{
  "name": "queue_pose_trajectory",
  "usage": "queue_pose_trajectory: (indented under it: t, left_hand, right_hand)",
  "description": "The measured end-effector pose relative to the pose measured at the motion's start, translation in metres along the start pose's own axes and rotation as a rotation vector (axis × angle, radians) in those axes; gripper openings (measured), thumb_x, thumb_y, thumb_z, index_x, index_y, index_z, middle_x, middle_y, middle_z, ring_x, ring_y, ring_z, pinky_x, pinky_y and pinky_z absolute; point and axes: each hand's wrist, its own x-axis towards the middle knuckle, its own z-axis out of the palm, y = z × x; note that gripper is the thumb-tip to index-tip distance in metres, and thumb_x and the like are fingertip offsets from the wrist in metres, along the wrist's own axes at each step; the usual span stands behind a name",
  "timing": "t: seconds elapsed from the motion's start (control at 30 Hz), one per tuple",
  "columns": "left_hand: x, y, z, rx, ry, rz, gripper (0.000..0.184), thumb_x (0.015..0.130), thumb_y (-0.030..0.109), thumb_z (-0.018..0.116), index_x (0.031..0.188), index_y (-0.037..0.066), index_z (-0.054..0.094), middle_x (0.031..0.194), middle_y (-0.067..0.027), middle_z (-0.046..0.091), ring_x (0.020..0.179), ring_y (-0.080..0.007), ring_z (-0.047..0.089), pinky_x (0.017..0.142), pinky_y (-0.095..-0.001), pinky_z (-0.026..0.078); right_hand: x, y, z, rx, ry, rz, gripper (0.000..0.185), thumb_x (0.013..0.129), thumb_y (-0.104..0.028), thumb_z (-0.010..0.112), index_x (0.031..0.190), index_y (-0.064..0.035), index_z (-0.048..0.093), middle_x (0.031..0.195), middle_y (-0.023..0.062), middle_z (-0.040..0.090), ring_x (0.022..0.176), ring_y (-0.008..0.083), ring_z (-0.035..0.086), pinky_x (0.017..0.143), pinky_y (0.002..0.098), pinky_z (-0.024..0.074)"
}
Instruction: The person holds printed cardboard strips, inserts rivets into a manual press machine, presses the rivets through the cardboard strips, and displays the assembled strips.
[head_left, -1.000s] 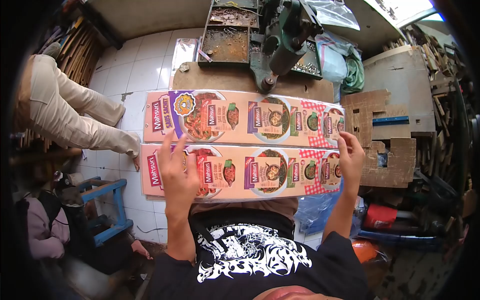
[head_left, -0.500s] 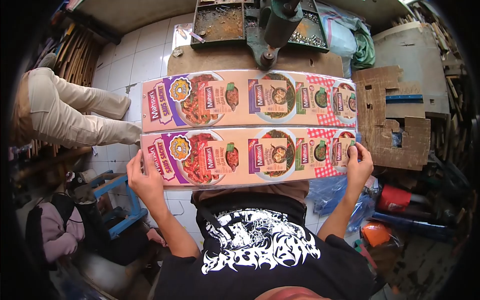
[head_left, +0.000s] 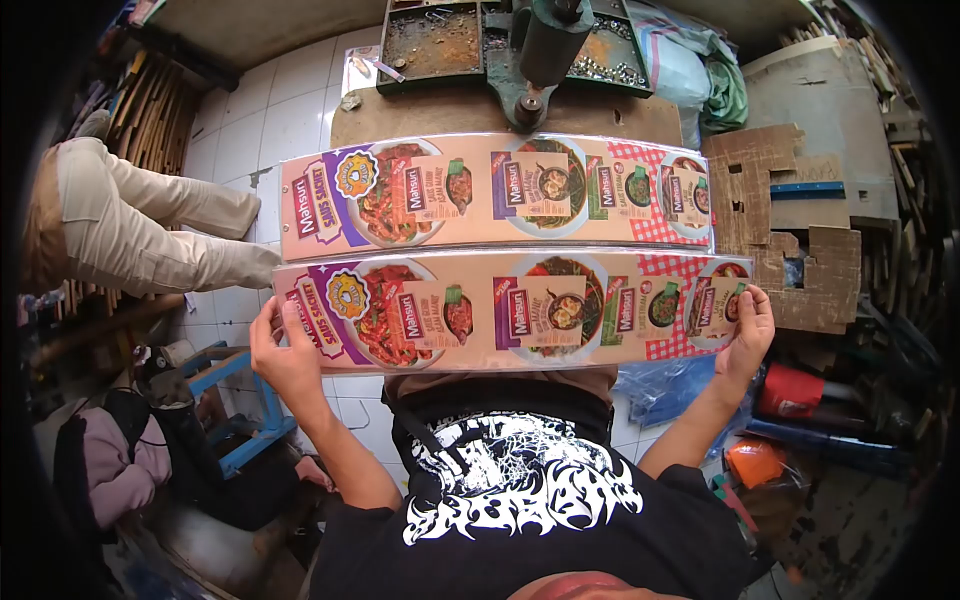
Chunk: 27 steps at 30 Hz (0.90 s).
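Two long printed plastic-covered panels with "Mahsuri" sachet and food pictures lie one beyond the other. My left hand (head_left: pixel 288 345) holds the left end of the nearer printed panel (head_left: pixel 475 315), thumb on top and the other fingers at its edge. At the opposite end my right hand (head_left: pixel 748 335) pinches the same panel by its right edge. The farther printed panel (head_left: pixel 470 200) rests on the wooden work surface (head_left: pixel 430 113), untouched by either hand. Small rivet-like fittings show at its left edge.
A green press (head_left: pixel 545 60) stands behind the panels, flanked by a tray (head_left: pixel 435 45) of small metal parts. To the left are a person's legs in beige trousers (head_left: pixel 150 215). Cut brown boards (head_left: pixel 790 230) lie at right, with plastic wrapping (head_left: pixel 655 395) lower down.
The nearer panel has come up toward me and its right end has shifted right, overhanging the farther panel's end. My right hand has moved right with it.
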Motion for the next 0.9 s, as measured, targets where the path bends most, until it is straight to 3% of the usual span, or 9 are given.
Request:
queue_pose_trajectory:
  t: [0.07,0.37,0.43,0.47,0.63,0.77,0.83,0.87,0.9]
  left_hand:
    - [0.003,-0.004,-0.005,0.024,0.026,0.025,0.025,0.096,0.016,0.061,0.110,-0.003,0.068,0.103,-0.0109,0.070,0.086,-0.0158,0.066,0.077,-0.0286,0.053]
    - [0.018,0.039,-0.012,-0.819,-0.309,-0.143,0.034,0.099,0.014,0.053,0.124,-0.008,0.060,0.113,-0.0133,0.066,0.105,-0.0154,0.060,0.096,-0.0282,0.044]
    - [0.023,0.053,-0.004,-0.673,-0.430,0.061,0.037,0.099,0.015,0.055,0.127,-0.010,0.057,0.114,-0.0159,0.066,0.105,-0.0163,0.061,0.095,-0.0286,0.045]
    - [0.022,0.058,-0.001,-0.672,-0.420,0.062,0.037,0.099,0.015,0.055,0.127,-0.010,0.057,0.114,-0.0159,0.066,0.105,-0.0163,0.061,0.095,-0.0286,0.045]
    - [0.027,0.078,0.007,-0.598,-0.597,-0.038,0.047,0.097,0.019,0.061,0.131,-0.012,0.051,0.116,-0.0207,0.065,0.104,-0.0178,0.063,0.093,-0.0290,0.048]
    - [0.037,0.102,0.003,-0.654,-0.430,0.174,0.058,0.098,0.026,0.058,0.138,-0.013,0.042,0.122,-0.0229,0.062,0.112,-0.0225,0.060,0.098,-0.0332,0.045]
    - [0.039,0.116,-0.008,-0.781,-0.381,0.291,0.073,0.104,0.046,0.035,0.147,-0.012,0.026,0.143,-0.0237,0.046,0.134,-0.0277,0.042,0.116,-0.0418,0.023]
    - [0.036,0.117,-0.012,-0.902,-0.339,0.267,0.081,0.101,0.054,0.035,0.148,-0.010,0.024,0.145,-0.0257,0.042,0.135,-0.0287,0.041,0.114,-0.0398,0.028]
    - [0.034,0.117,-0.014,-1.022,-0.294,0.244,0.089,0.098,0.062,0.035,0.150,-0.008,0.021,0.146,-0.0276,0.039,0.136,-0.0296,0.041,0.111,-0.0378,0.032]
  right_hand:
    - [-0.001,-0.003,-0.001,0.047,-0.001,-0.009,0.016,0.095,-0.009,0.061,0.109,-0.0012,0.059,0.100,0.0079,0.068,0.088,0.0123,0.066,0.079,0.0241,0.0530]
    - [0.020,0.019,-0.062,-0.152,0.159,-0.041,0.024,0.096,-0.010,0.062,0.115,0.0054,0.062,0.102,0.0092,0.068,0.088,0.0115,0.065,0.079,0.0241,0.0525]
    - [0.020,0.023,-0.075,-0.346,0.213,-0.029,0.032,0.100,-0.017,0.056,0.120,0.0074,0.060,0.104,0.0107,0.068,0.090,0.0126,0.065,0.082,0.0252,0.0519]
    - [0.029,0.037,-0.109,-0.378,0.133,0.044,0.048,0.104,-0.032,0.048,0.126,0.0105,0.056,0.110,0.0161,0.066,0.098,0.0181,0.064,0.089,0.0298,0.0503]
    - [0.033,0.019,-0.115,-0.470,0.127,0.183,0.073,0.104,-0.052,0.033,0.133,0.0131,0.048,0.126,0.0238,0.059,0.117,0.0265,0.059,0.101,0.0342,0.0442]
    - [0.043,-0.018,-0.093,-0.375,0.152,0.071,0.072,0.104,-0.054,0.030,0.136,0.0084,0.047,0.135,0.0205,0.054,0.126,0.0263,0.052,0.107,0.0366,0.0374]
    - [0.045,-0.032,-0.089,0.167,0.174,-0.140,0.068,0.104,-0.053,0.029,0.132,0.0037,0.052,0.131,0.0180,0.058,0.124,0.0273,0.054,0.109,0.0374,0.0356]
    - [0.044,-0.040,-0.084,0.561,-0.137,-0.241,0.068,0.104,-0.054,0.021,0.120,-0.0002,0.058,0.117,0.0149,0.065,0.118,0.0294,0.057,0.113,0.0457,0.0306]
    - [0.037,-0.040,-0.075,0.475,-0.128,-0.323,0.071,0.103,-0.057,0.019,0.112,-0.0005,0.061,0.110,0.0145,0.067,0.115,0.0291,0.059,0.113,0.0508,0.0296]
